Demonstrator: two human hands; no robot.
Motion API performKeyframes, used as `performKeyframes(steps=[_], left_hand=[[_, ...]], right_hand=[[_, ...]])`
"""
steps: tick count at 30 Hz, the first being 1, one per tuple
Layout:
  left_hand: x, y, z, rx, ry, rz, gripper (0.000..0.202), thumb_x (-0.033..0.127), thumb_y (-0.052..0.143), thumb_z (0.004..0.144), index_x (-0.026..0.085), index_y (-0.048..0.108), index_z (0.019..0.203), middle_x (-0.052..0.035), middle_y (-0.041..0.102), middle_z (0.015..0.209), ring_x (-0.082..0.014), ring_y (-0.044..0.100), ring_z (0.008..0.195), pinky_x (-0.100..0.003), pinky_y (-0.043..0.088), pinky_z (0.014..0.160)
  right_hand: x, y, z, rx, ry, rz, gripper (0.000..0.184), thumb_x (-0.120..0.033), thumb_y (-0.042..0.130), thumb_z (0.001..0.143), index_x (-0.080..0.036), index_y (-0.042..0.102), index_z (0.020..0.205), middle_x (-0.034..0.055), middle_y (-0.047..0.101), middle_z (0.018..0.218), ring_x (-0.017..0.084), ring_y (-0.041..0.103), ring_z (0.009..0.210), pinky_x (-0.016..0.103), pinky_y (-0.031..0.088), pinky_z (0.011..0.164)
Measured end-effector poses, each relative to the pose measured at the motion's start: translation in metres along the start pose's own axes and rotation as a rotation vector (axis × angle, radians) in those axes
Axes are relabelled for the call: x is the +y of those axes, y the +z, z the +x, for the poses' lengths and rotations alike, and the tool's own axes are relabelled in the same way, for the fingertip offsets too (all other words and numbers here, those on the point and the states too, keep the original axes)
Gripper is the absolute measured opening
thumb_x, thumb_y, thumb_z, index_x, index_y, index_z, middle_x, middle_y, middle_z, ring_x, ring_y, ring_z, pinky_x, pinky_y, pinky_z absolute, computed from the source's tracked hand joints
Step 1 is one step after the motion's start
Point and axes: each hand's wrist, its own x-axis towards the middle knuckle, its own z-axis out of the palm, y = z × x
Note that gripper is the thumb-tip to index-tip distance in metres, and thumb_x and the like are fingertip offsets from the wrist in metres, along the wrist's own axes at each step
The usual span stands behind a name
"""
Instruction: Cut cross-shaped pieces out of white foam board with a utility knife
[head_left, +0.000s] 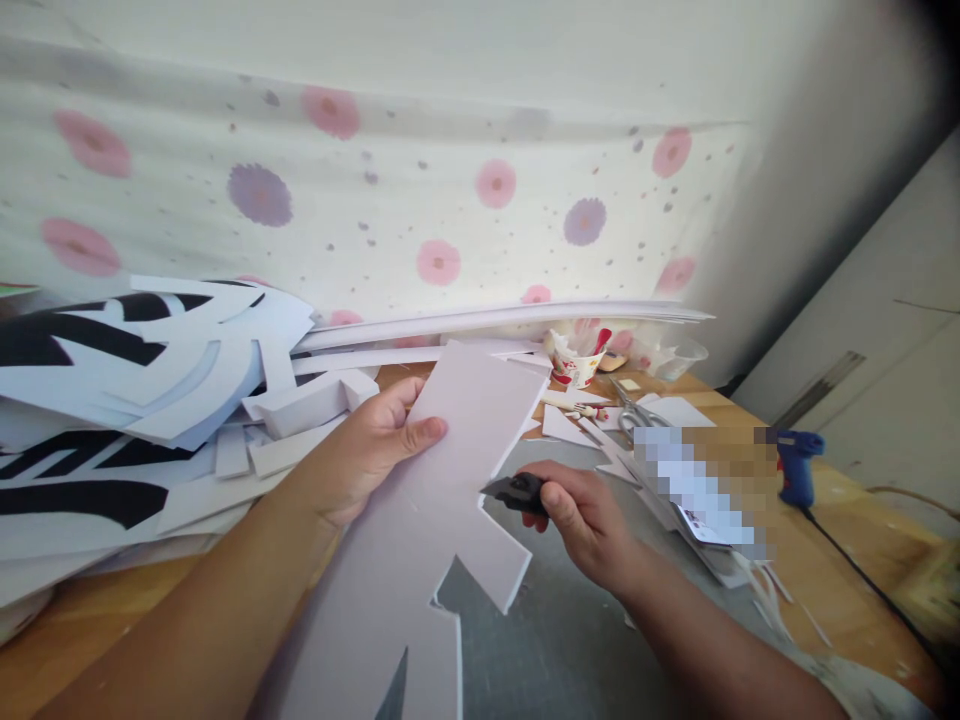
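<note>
Two hands (375,440) (589,520), one knife (517,492), one scissors (637,410), one glue gun (796,462), one cup (576,365), one tub (679,357).

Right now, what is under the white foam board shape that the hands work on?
Under the white foam board shape lies a grey cutting mat, visible through the cut gaps and beside it. What the board itself covers cannot be seen.

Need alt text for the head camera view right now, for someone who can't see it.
The left hand holds a white foam board cutout while the right hand presses a black knife to its edge, over a grey cutting mat. Foam scraps are piled at left; scissors, a paper cup and a blue glue gun lie behind.
</note>
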Motion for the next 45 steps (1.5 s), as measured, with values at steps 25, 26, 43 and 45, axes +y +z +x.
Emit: performKeyframes(steps=[25,26,43,45], left_hand=[[0.001,-0.004,-0.001,-0.047,0.036,0.032,0.042,0.041,0.083,0.075,0.024,0.062,0.107,-0.0001,0.073,0.084,-0.0173,0.067,0.066,-0.026,0.052,0.062],[0.001,-0.005,-0.001,-0.057,0.026,0.029,0.041,0.041,0.083,0.075,0.025,0.062,0.107,0.0003,0.073,0.084,-0.0177,0.068,0.066,-0.027,0.052,0.062],[0.008,0.006,-0.004,0.289,0.052,0.706,0.041,0.057,0.070,0.080,0.026,0.059,0.105,-0.0040,0.074,0.093,-0.0319,0.072,0.082,-0.034,0.051,0.058],[0.012,0.011,-0.006,0.285,0.032,0.728,0.040,0.056,0.068,0.081,0.026,0.058,0.105,-0.0039,0.074,0.097,-0.0315,0.072,0.084,-0.034,0.052,0.060]], right_hand=[[0.001,0.005,0.000,-0.280,0.200,0.239,0.062,-0.069,0.032,0.098,-0.020,0.055,0.067,-0.0012,0.052,0.055,0.012,0.046,0.048,0.024,0.036,0.049],[0.003,0.005,-0.001,-0.278,0.216,0.302,0.062,-0.071,0.034,0.096,-0.019,0.056,0.069,-0.0013,0.052,0.054,0.012,0.045,0.047,0.024,0.035,0.048],[-0.001,0.023,0.010,0.297,0.389,0.386,0.048,-0.045,0.094,0.052,-0.019,0.064,0.079,-0.0027,0.057,0.067,0.012,0.049,0.061,0.024,0.043,0.056],[-0.009,0.029,0.015,0.355,0.408,0.371,0.046,-0.039,0.094,0.050,-0.020,0.062,0.077,-0.0030,0.058,0.069,0.013,0.050,0.062,0.025,0.045,0.056]])
